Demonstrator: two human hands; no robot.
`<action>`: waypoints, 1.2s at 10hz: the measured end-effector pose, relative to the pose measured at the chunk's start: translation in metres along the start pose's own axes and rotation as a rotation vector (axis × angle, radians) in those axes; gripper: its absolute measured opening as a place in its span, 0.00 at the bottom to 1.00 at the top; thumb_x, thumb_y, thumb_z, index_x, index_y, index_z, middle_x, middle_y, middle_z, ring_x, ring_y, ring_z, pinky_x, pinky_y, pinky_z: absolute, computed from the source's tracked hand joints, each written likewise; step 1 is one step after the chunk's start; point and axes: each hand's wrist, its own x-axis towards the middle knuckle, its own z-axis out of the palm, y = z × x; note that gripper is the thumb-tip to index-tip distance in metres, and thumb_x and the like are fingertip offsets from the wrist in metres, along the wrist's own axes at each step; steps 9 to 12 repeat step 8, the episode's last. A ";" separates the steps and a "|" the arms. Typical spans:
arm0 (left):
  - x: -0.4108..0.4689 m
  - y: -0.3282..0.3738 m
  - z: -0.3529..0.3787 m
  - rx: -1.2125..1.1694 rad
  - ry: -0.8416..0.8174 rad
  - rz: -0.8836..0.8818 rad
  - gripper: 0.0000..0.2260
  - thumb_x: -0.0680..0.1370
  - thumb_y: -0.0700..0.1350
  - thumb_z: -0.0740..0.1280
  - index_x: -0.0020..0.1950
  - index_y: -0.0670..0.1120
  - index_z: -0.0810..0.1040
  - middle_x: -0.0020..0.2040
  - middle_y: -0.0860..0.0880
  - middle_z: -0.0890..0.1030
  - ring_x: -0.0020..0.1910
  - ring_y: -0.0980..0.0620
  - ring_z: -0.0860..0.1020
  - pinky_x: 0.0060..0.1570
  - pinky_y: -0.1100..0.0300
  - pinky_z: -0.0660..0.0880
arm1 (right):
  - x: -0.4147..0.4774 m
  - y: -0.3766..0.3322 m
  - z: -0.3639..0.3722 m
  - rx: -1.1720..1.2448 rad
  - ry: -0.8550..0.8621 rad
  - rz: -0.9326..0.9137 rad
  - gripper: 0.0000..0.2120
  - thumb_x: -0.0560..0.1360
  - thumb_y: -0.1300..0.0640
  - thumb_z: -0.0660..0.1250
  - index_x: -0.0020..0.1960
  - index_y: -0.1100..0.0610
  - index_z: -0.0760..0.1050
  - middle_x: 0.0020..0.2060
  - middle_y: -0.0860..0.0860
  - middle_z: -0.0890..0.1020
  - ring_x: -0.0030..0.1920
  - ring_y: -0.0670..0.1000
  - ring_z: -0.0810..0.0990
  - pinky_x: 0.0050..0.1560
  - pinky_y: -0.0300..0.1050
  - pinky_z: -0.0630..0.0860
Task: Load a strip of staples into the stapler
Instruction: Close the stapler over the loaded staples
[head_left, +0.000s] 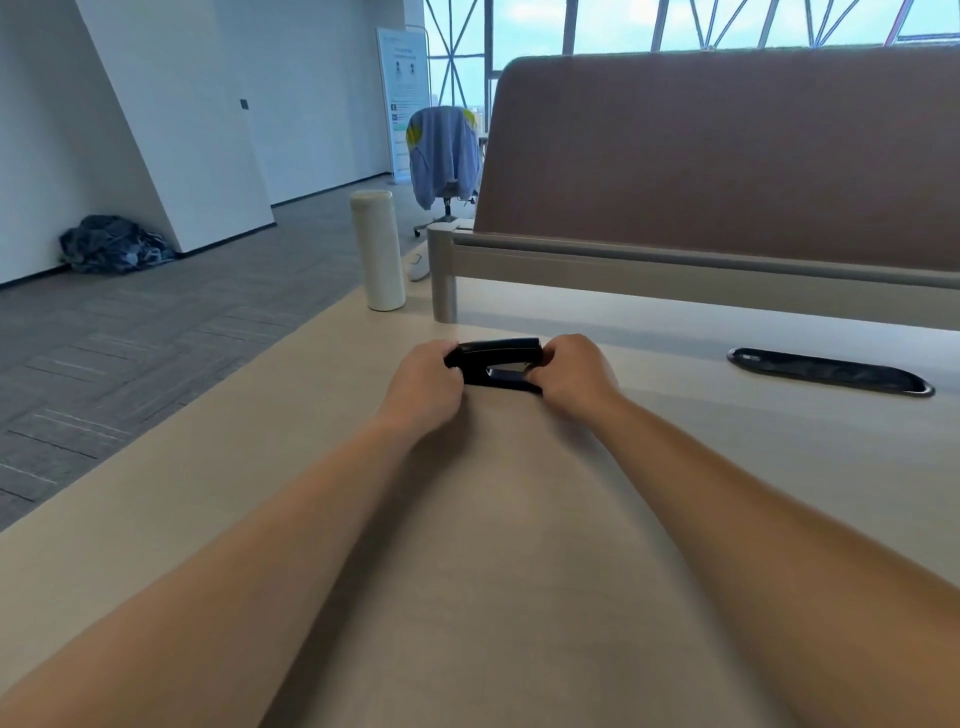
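The black stapler (496, 362) is sitting on the desk (519, 519), straight out in front of me, right between my two hands. Its long side is running from left to right, so one end is pointing at each hand. It looks shut, with the top arm lying down on the base.

My left hand (423, 387) is wrapping around the left end, and I am gripping it there. My right hand (574, 376) is closing on the right end, with my fingers curling over that tip. Both hands are touching the stapler, so neither one is nearer.

I cannot see any strip of staples. It may be hidden in a hand, or it may not be here.

I think I am getting ready to open the stapler. Since it is lying sideways, I am guessing one hand needs to keep the base down while the other lifts the top arm up. I cannot tell which end has the hinge, because my hands are covering both ends.

Far past my left hand, a tall white bottle (377, 249) is standing on the desk. Out past my right hand there is a dark slot (829, 372) in the desk.
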 end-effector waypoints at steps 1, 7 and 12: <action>-0.004 0.002 -0.002 -0.006 -0.032 -0.023 0.18 0.78 0.36 0.60 0.68 0.40 0.73 0.67 0.42 0.76 0.67 0.44 0.72 0.63 0.59 0.65 | -0.006 -0.002 -0.002 0.009 -0.006 0.020 0.09 0.72 0.57 0.71 0.48 0.63 0.82 0.39 0.57 0.81 0.36 0.56 0.78 0.32 0.44 0.70; -0.119 0.059 -0.034 -0.023 0.020 0.024 0.19 0.80 0.45 0.62 0.70 0.45 0.70 0.66 0.46 0.75 0.56 0.49 0.74 0.47 0.60 0.66 | -0.128 -0.023 -0.059 0.163 0.121 -0.001 0.04 0.75 0.53 0.66 0.44 0.53 0.76 0.43 0.50 0.82 0.42 0.53 0.78 0.37 0.43 0.70; -0.145 0.069 -0.048 -0.048 0.035 0.085 0.18 0.79 0.46 0.64 0.69 0.46 0.72 0.64 0.48 0.77 0.59 0.49 0.76 0.49 0.60 0.68 | -0.161 -0.041 -0.081 0.157 0.156 -0.138 0.05 0.77 0.53 0.65 0.44 0.53 0.76 0.41 0.50 0.81 0.38 0.50 0.77 0.33 0.41 0.68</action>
